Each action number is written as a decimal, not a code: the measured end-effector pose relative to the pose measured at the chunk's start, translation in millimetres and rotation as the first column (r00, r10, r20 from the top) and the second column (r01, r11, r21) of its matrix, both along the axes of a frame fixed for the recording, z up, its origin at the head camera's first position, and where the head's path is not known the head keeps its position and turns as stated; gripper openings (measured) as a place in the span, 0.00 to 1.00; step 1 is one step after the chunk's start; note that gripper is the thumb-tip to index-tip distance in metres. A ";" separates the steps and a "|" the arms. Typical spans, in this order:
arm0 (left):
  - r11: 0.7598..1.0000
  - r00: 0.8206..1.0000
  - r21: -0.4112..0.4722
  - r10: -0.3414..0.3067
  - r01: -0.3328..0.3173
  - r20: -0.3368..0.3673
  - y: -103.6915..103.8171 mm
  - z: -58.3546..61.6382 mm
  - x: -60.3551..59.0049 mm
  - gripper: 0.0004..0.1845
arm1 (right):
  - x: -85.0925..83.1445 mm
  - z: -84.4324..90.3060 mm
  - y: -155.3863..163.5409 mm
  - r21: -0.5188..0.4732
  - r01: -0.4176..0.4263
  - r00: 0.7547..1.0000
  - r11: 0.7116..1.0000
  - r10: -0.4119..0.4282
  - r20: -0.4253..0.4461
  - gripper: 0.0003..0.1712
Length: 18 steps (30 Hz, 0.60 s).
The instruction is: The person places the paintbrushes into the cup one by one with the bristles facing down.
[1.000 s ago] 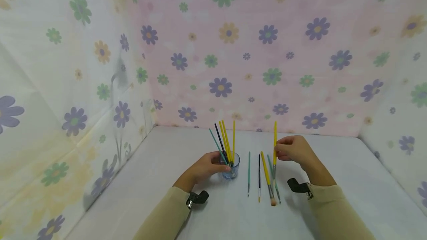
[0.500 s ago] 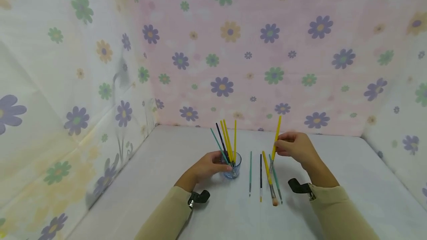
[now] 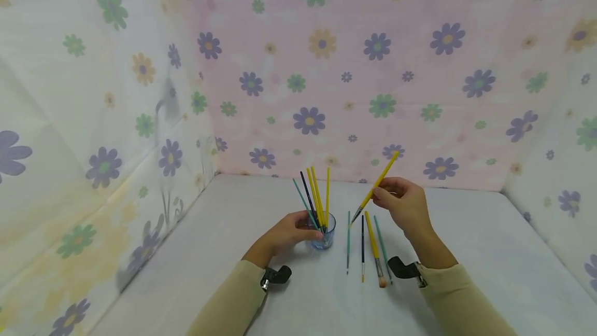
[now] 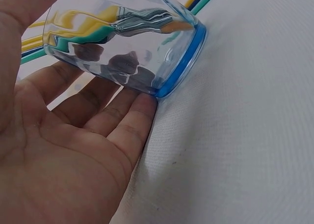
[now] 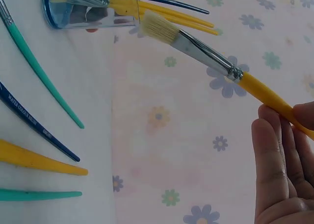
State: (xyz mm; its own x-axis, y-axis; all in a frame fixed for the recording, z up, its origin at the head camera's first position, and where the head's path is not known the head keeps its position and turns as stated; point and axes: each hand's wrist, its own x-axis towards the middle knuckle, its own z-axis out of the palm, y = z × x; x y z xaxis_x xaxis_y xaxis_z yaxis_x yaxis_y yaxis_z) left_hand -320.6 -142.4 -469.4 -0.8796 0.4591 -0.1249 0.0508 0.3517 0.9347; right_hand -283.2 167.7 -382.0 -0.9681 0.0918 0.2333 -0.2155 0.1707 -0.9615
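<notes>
Yellow brush (image 3: 379,184) pinched in right hand (image 3: 401,205) grip, tilted toward cup (image 3: 324,237); left hand (image 3: 284,235) wraps cup. Five brushes inside, four brushes (image 3: 366,245) left on bench (image 3: 466,253).

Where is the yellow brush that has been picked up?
In the head view, the yellow brush is in the right hand, tilted above the table, right of the glass cup.

Paintbrushes in all: ten
Brushes standing in the glass cup (image 3: 324,232): five, namely three yellow, one teal, one dark blue
Brushes lying on the worktop (image 3: 466,232): four, namely two teal (image 3: 347,242), one dark blue (image 3: 362,248), one yellow (image 3: 373,248)
Brushes held in the air: one, a yellow flat brush (image 3: 375,188)
Glass cups: one
Hands: two, left hand (image 3: 286,232) and right hand (image 3: 403,206)
Wrist cameras: two
</notes>
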 end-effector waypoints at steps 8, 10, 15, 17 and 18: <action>1.000 1.000 0.013 -0.003 0.002 0.006 -0.5 1.3 1.1 0.35 | 7.5 3.2 -11.5 -0.065 -0.002 0.996 0.998 -0.003 -0.090 0.21; 1.000 1.000 0.016 -0.001 0.001 0.010 -0.6 1.9 1.3 0.36 | 8.7 3.5 -15.2 -0.071 -0.017 0.994 0.997 0.009 -0.108 0.21; 1.000 1.000 0.015 -0.003 0.003 0.013 -0.1 2.2 1.2 0.37 | 9.9 -2.7 -24.2 -0.035 -0.045 0.990 0.998 0.040 -0.137 0.19; 1.000 1.000 0.021 -0.008 0.007 0.013 0.0 1.2 0.8 0.37 | 10.2 -7.0 -27.5 -0.013 -0.063 0.987 0.998 0.061 -0.146 0.18; 1.000 1.000 0.022 -0.011 0.011 0.013 0.1 0.7 0.8 0.37 | 10.4 -9.1 -29.1 -0.003 -0.071 0.986 0.997 0.070 -0.149 0.18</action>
State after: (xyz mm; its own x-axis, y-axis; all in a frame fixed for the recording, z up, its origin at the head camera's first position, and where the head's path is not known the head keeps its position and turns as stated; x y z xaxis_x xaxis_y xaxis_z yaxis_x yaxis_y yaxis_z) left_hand -319.8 -142.3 -468.8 -0.8728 0.4715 -0.1261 0.0422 0.3304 0.9429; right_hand -272.8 138.7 -391.1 -0.9268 0.0267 0.3746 -0.3674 0.1425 -0.9191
